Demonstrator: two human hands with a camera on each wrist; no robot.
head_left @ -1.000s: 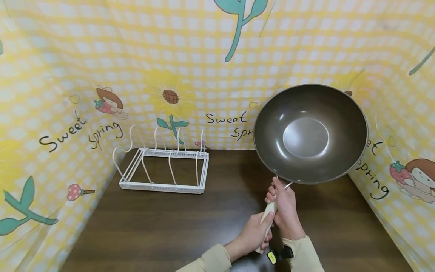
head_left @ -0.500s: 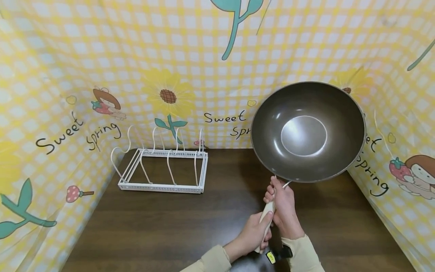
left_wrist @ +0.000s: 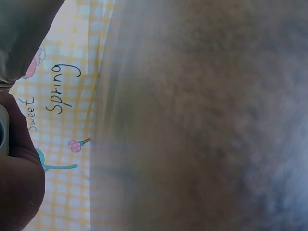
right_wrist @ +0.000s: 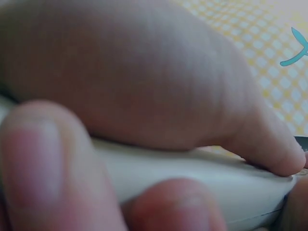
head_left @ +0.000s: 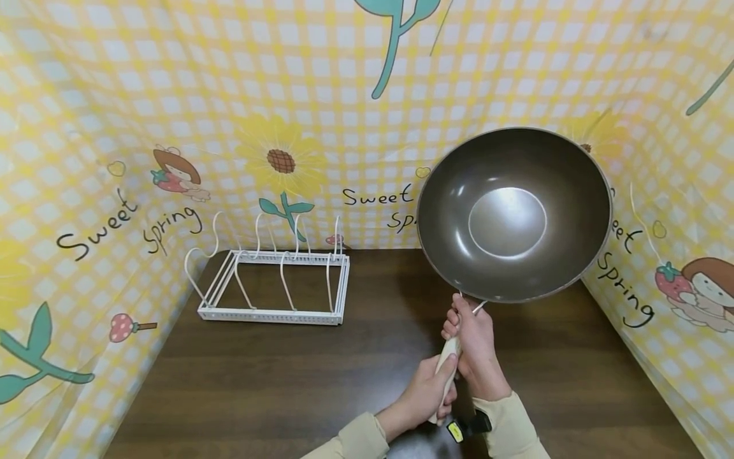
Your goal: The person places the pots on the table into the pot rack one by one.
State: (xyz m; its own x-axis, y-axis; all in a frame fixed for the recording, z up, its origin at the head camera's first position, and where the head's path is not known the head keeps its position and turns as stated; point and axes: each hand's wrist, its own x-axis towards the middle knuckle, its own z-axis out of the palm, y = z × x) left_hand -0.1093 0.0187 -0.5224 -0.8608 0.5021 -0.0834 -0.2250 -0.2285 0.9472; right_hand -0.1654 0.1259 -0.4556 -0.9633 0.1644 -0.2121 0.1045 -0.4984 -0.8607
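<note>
A: Head view, item one?

B: A dark wok [head_left: 513, 213] is recorded at the right of centre of the frame, held up off the brown table [head_left: 298, 382] and tilted so that its inside faces the camera. A pale handle [head_left: 447, 360] runs down from its lower rim.

A: How is the handle held?

B: It is gripped by both hands at lower centre. The right hand [head_left: 478, 347] is wrapped round the upper part, fingers curled tight, just below the rim. The left hand [head_left: 427, 392] is closed round the lower part, thumb laid along the handle. The two hands are touching. Pale sleeves are seen at the bottom edge.

A: Other entries in that view?

B: A white wire rack [head_left: 272, 280] is listed at centre left, standing on the table near the back wall, well apart from the wok. A yellow checked backdrop [head_left: 172, 95] printed with flowers and "Sweet Spring" is found behind and at both sides.

A: Left wrist view?

B: Most of the frame is filled by a blurred dark surface that cannot be identified. The backdrop is visible in a strip at the left. The fingers cannot be made out here.

A: Right wrist view?

B: The right hand [right_wrist: 144, 82] is shown very close, thumb above and fingers [right_wrist: 43, 163] below, pinched round the pale handle [right_wrist: 202, 178] crossing the lower frame. The backdrop is glimpsed at upper right.
</note>
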